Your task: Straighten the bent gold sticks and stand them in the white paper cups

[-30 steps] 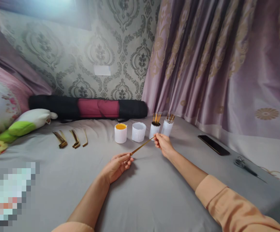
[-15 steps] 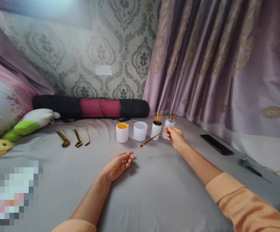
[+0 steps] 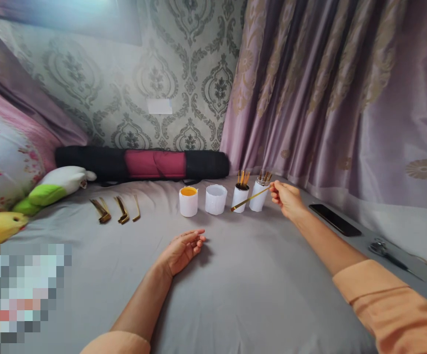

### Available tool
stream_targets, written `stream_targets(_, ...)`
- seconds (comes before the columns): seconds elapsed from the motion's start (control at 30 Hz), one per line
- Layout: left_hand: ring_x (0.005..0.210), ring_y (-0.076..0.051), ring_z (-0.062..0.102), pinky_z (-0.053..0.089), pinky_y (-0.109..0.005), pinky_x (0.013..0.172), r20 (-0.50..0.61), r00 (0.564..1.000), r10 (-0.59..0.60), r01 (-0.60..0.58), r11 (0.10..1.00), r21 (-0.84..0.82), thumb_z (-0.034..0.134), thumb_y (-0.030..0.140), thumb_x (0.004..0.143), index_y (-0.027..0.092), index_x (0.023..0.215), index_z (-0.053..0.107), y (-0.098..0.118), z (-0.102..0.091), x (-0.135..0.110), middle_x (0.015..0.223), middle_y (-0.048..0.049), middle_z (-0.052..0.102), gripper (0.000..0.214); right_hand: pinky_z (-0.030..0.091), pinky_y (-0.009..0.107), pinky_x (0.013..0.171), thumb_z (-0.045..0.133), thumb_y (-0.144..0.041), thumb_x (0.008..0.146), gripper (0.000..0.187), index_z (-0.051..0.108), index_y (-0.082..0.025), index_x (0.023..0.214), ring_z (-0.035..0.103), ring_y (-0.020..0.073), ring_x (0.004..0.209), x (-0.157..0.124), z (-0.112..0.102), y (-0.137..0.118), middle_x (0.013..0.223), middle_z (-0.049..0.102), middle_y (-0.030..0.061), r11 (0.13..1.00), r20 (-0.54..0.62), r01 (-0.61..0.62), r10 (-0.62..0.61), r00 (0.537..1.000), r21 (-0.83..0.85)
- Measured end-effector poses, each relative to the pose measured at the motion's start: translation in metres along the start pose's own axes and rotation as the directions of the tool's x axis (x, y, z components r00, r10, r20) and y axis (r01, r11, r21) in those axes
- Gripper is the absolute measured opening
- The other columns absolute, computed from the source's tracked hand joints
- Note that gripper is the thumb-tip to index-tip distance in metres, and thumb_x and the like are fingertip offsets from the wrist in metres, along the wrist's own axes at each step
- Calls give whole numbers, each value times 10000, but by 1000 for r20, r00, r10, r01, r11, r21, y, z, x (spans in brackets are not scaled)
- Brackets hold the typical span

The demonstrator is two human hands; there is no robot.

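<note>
My right hand (image 3: 287, 198) pinches the thin end of a paintbrush (image 3: 250, 198), whose bristle end points left and down in front of two white containers. One container (image 3: 240, 202) holds several orange-handled brushes; the other, a white jar (image 3: 258, 199), holds several darker brushes and stands just left of my right hand. Left of them are a white cup (image 3: 215, 200) with a pale inside and a white cup (image 3: 188, 204) with an orange inside. My left hand (image 3: 184, 249) rests on the grey sheet, fingers loosely curled and apart, holding nothing.
Three groups of brushes lie at the left: a bundle (image 3: 102, 212), a second bundle (image 3: 122, 211) and a thinner one (image 3: 136, 209). A black phone (image 3: 334, 220) and a dark tool (image 3: 388, 255) lie right. Behind is a black-and-red roll (image 3: 154, 163); plush toys (image 3: 58, 184) sit left.
My right hand has moved right with the paintbrush, so its bristle end is now before the container of orange-handled brushes. My left hand has stayed in place. The view has shifted slightly.
</note>
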State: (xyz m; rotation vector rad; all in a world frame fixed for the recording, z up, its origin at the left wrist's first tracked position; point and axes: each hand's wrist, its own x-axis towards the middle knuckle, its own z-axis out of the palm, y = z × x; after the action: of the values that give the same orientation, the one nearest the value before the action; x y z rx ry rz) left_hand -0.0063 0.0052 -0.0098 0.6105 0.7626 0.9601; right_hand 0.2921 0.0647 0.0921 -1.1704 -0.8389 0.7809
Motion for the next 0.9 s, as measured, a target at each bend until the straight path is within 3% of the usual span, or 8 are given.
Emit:
stream_targets(0.4, 594, -68, 546, 462, -168, 550, -7, 1000, -6, 6, 1000, 0, 547, 93, 765, 77, 949, 570, 2, 3, -1, 769, -77, 606, 186, 263, 122, 273, 533, -271, 801, 191, 530, -138, 663, 394, 25, 358, 21, -3, -42, 534, 506, -23, 981, -76, 161, -170, 983, -106)
stream_targets(0.9, 592, -66, 541, 466, -170, 559, 7, 1000, -3, 3, 1000, -1, 548, 94, 766, 77, 956, 573, 1, 1, -1, 762, -74, 605, 193, 265, 165, 287, 492, -302, 805, 215, 545, -150, 662, 389, 46, 337, 50, 7, -54, 532, 542, 1, 890, -127, 355, -402, 907, -286)
